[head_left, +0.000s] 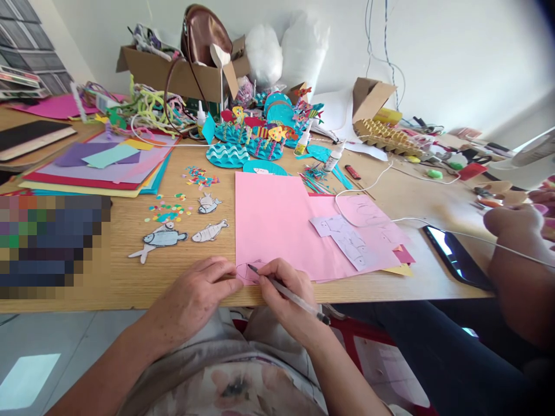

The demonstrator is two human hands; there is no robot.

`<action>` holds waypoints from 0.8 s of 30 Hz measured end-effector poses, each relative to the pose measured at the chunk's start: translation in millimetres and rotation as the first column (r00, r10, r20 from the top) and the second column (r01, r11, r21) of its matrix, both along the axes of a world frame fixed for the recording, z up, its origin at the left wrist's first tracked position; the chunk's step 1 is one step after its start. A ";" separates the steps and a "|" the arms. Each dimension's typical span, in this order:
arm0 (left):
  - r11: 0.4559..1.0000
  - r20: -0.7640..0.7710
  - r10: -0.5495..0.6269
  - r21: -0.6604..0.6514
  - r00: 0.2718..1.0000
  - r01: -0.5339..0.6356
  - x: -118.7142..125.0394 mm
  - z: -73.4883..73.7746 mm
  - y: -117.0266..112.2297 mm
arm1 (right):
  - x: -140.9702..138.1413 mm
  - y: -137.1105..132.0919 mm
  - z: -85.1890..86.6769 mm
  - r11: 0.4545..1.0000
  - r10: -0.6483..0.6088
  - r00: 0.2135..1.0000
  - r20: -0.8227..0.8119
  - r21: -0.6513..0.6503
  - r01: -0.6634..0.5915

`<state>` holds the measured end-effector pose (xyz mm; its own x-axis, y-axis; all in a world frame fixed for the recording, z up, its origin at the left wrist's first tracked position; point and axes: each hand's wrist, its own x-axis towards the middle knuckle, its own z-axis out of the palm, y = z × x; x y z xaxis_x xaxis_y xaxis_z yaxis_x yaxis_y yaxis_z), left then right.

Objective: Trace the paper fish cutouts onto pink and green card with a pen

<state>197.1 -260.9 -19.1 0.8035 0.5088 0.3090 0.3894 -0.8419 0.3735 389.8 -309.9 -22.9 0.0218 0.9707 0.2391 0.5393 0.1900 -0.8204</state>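
Observation:
My right hand grips a pen, its tip touching the lower left corner of a pink paper sheet. Under the tip is a drawn outline like a fish, partly hidden by my fingers. Fingers stretched, my left hand rests flat at that same corner. To the left lie a blue-grey fish cut-out, a pale fish cut-out and a small cut-out with a blue fish. A lilac piece with drawn fish lies on the right side of the pink paper.
Coloured paper sheets are stacked at left, near confetti. Behind stand blue fish decorations, glue bottles and a cardboard box. At right, a white cable runs past a phone and another person's arm.

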 end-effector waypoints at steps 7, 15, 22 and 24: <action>1.000 0.019 -0.009 -0.011 1.000 0.009 0.6 1.3 0.1 | -1.6 1.7 -1.2 1.000 0.002 0.999 0.037 0.008 -0.002; 1.000 0.000 -0.001 0.003 1.000 0.001 0.7 0.6 0.4 | 0.4 0.2 0.8 1.000 0.014 1.000 0.020 0.007 -0.014; 1.000 0.005 0.003 0.020 1.000 -0.003 -0.2 -2.5 1.0 | 2.9 -1.5 5.0 0.996 0.087 0.995 -0.047 -0.015 -0.088; 1.000 0.004 0.002 0.021 1.000 -0.003 -0.7 -3.3 1.1 | 3.4 -1.7 4.8 0.994 0.103 0.993 -0.053 -0.015 -0.104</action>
